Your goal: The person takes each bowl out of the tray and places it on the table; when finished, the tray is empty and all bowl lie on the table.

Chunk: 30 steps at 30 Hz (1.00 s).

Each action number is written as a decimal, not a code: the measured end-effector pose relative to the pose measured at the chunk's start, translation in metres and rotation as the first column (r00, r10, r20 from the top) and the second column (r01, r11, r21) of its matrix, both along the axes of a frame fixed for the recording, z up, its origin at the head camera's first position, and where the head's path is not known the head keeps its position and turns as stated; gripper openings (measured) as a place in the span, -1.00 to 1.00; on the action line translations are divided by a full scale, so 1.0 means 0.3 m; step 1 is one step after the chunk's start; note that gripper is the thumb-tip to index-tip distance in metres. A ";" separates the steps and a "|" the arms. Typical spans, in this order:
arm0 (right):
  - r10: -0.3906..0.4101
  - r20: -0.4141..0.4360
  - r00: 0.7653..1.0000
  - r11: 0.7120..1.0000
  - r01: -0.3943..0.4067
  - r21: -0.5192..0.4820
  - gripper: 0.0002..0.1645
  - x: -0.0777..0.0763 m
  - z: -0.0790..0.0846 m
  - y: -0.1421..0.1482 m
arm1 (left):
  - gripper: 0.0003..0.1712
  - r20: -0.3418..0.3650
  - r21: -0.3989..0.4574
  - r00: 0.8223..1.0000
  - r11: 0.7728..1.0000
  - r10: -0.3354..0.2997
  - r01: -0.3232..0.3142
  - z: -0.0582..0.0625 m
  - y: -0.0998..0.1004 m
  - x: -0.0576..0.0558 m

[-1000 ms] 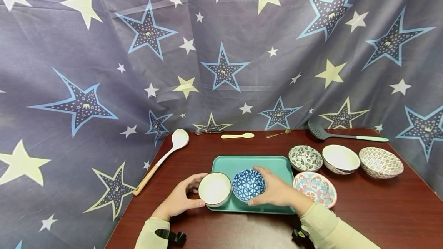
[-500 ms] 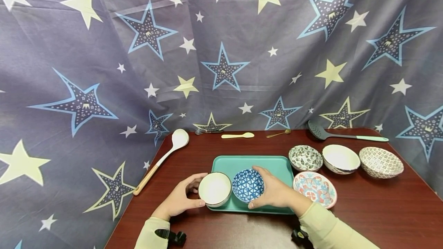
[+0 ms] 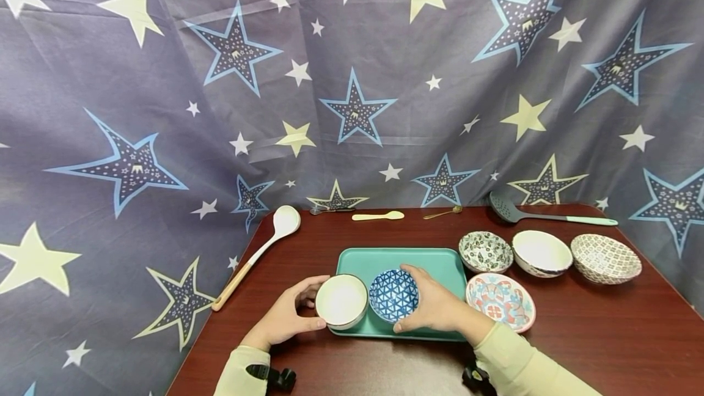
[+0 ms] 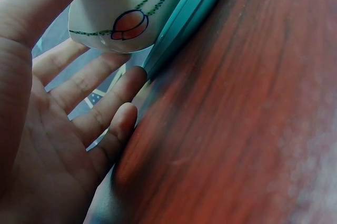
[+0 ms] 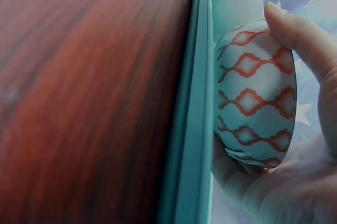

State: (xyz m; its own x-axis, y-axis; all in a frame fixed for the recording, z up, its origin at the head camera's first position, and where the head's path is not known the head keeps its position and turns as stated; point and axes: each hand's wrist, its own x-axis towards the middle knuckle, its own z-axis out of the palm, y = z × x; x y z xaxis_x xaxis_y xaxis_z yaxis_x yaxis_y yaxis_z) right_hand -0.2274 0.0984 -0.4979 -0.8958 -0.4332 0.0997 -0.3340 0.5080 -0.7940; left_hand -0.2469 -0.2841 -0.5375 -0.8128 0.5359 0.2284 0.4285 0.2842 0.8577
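White bowl (image 3: 341,302) in left grip (image 3: 286,318), blue-patterned bowl (image 3: 393,296) in right grip (image 3: 438,306), teal tray (image 3: 401,257) beneath, pink-rimmed dish (image 3: 502,301) beside it

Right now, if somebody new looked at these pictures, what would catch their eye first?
Probably the star-printed cloth filling the background. Next, the two bowls at the teal tray: the left hand grips the white-lined bowl at its left end, while the right hand grips the blue-patterned bowl just to the right. The long-handled white utensil also stands out, slanting along the left side of the dark red table.
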 end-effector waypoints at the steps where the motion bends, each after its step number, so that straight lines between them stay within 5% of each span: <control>1: -0.007 -0.006 1.000 1.000 0.007 0.004 0.61 0.000 0.000 -0.002 | -0.04 -0.002 -0.001 1.000 1.000 0.000 0.000 -0.001 -0.001 -0.001; 18: -0.112 -0.050 0.992 0.993 0.113 0.019 0.60 -0.004 0.036 0.016 | -0.05 0.007 -0.015 1.000 1.000 0.007 -0.007 0.004 0.002 0.001; 30: -0.135 -0.059 0.989 0.991 0.134 -0.030 0.51 0.009 0.123 0.066 | -0.06 -0.006 -0.019 1.000 1.000 0.008 -0.008 0.001 -0.001 0.002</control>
